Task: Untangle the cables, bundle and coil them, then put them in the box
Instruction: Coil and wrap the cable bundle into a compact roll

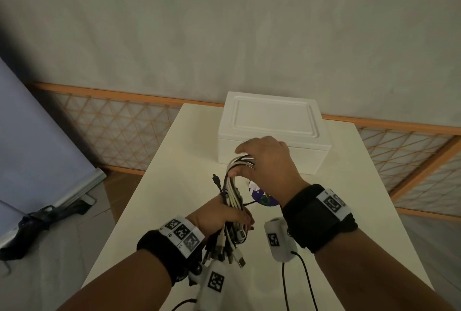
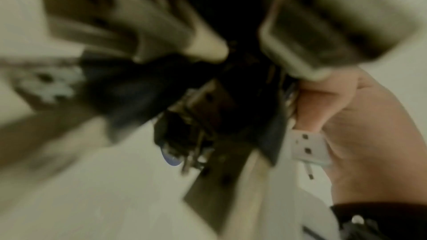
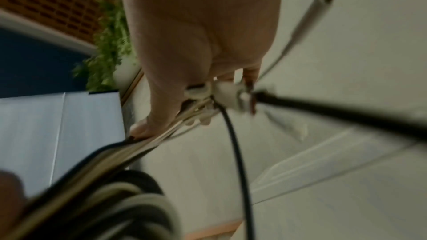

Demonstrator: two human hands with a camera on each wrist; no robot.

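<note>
Head view: left hand (image 1: pixel 219 215) grips the cable bundle (image 1: pixel 233 193) near the plug ends; right hand (image 1: pixel 264 161) curls round its far loop. Bundle's long axis runs toward the box (image 1: pixel 272 136), lid on, just beyond the right hand on the tabletop (image 1: pixel 189 161).
Left wrist: blurred plugs (image 2: pixel 300 143), grip closed.
Right wrist: fingers (image 3: pixel 161 112) on strands.

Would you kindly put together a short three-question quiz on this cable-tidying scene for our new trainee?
1. True or false: the box has its lid on.
2. Which hand grips the cables just above their plug ends? A) left hand B) right hand
3. Fill in: the right hand holds the far end of the bundle, where the cables bend over into a ____.

Key: 1 true. 2 A. 3 loop.
</note>
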